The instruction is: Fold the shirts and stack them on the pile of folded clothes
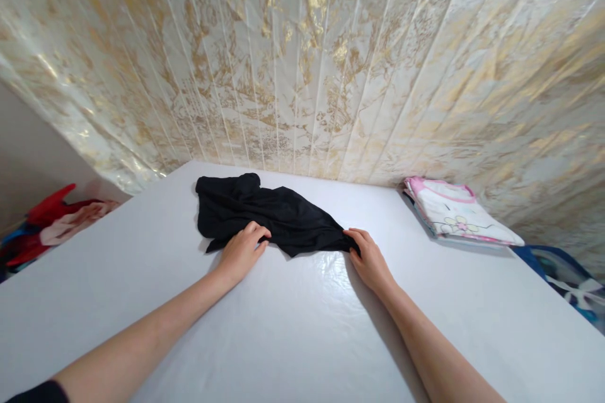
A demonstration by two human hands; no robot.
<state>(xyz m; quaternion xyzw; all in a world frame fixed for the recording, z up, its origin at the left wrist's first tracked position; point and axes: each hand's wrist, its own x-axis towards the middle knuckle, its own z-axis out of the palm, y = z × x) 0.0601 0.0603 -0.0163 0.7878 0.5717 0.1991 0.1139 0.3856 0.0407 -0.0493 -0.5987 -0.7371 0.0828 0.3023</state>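
Note:
A crumpled black garment [265, 211] lies on the white table [293, 327] near its far edge. My left hand [242, 250] rests at the garment's near left edge, fingers curled onto the cloth. My right hand [369, 258] pinches the garment's right corner between thumb and fingers. Both forearms reach in from the bottom of the view.
A folded white and pink garment [456, 213] with a flower print sits at the table's far right. Red and pink clothes [51, 220] lie in a heap beyond the left edge. A blue item [562, 274] shows past the right edge. A gold-patterned wall stands behind.

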